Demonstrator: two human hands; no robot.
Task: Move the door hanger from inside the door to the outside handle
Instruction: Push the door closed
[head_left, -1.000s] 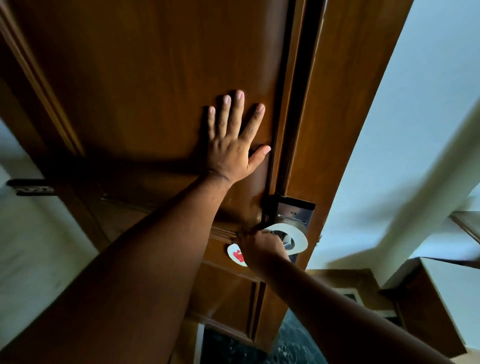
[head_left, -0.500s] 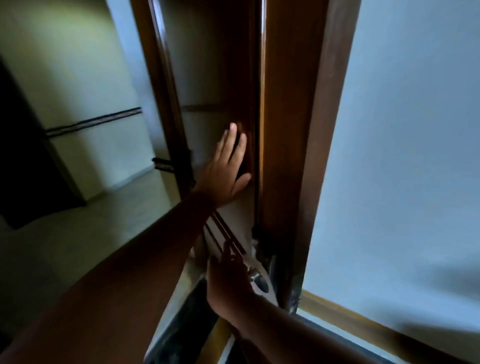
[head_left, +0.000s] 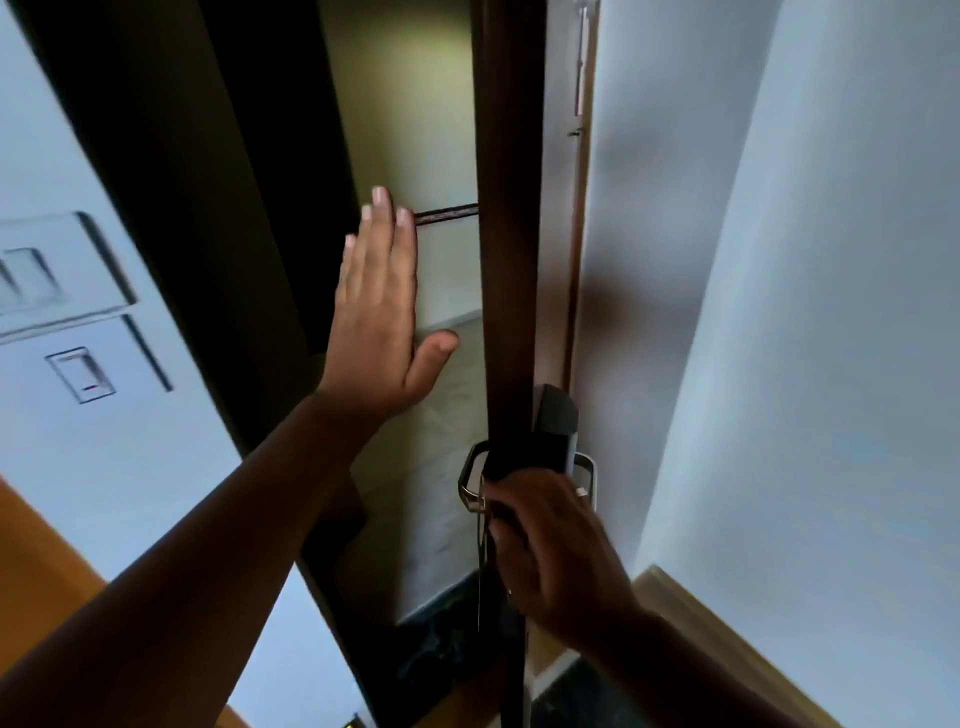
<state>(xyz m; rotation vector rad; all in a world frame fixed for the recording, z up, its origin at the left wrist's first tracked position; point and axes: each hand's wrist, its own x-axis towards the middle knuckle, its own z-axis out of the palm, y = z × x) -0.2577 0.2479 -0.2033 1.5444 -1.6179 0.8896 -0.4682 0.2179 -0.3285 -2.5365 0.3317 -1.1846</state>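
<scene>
Now the door (head_left: 511, 260) stands open and is seen edge-on, with the corridor showing through the gap. The left hand (head_left: 382, 312) is spread flat, fingers (head_left: 382, 228) wide and holding nothing, hovering in the opening just beside the door edge. The right hand (head_left: 550, 545) is curled around the door edge at the lock, between the 2 handles: the outside handle (head_left: 470, 480) on the left of the edge and the inside handle (head_left: 584, 475) on the right. Whether it pinches the door hanger I cannot tell; the hanger itself is not visible anywhere. By my judgement the door is opened, which is the first part done, but nothing hangs on the outside handle yet, so the placing remains.
</scene>
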